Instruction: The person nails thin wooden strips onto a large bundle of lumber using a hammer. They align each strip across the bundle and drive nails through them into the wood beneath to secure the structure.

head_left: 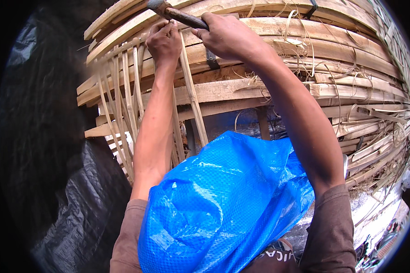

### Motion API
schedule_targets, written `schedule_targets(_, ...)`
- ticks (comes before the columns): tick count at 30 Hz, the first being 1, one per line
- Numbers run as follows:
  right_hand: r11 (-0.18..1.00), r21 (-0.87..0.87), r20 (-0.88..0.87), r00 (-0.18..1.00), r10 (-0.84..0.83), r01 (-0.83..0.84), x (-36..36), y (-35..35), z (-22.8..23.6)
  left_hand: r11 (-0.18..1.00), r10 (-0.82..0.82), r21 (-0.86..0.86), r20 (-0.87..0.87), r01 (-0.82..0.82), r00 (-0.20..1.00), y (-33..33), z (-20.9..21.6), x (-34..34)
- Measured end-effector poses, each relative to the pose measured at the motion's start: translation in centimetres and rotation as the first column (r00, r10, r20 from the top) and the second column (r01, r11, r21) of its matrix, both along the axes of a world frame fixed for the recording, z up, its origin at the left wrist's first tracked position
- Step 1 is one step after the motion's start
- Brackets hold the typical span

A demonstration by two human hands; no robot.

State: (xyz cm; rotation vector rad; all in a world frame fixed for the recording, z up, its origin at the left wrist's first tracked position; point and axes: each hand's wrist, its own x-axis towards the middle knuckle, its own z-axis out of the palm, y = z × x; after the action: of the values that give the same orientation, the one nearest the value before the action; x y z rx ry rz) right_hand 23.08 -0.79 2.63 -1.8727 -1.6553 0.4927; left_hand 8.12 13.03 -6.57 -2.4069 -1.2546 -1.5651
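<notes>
My right hand point(230, 37) is wrapped round the dark wooden handle of a hammer point(186, 18), whose metal head is at the top edge of the view. Just below the hammer head, my left hand point(165, 44) is closed in a pinch against a wooden crosspiece. A tiny dark bit shows at its fingertips, too small to name. Several thin wooden slats point(127, 86) run from that crosspiece down toward me, left of my left forearm. Another slat point(191, 91) slants down between my two arms.
Stacked rough wooden planks point(214, 93) stretch across the bench area, with curled shavings point(300, 43) on them. Split strips point(373, 150) are heaped at the right. A blue woven plastic sheet point(223, 191) covers my front. Black sheeting point(45, 136) hangs along the left.
</notes>
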Motion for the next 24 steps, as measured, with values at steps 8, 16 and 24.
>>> schedule_targets(8,0.996,-0.045,-0.132,0.988,-0.08,0.075,0.5,-1.2,-2.1,0.993,0.016,-0.115,-0.024,-0.019,1.0,-0.4,0.5,-0.1)
schedule_targets(16,0.968,-0.193,-0.267,0.94,-0.211,0.162,0.8,-3.4,-2.2,0.993,0.035,-0.116,-0.045,-0.039,0.998,0.1,0.6,-0.2)
schedule_targets(24,0.967,-0.117,-0.248,0.936,-0.251,0.229,0.0,-3.0,-4.5,0.973,-0.037,-0.229,-0.099,0.013,0.994,0.3,1.5,-0.7)
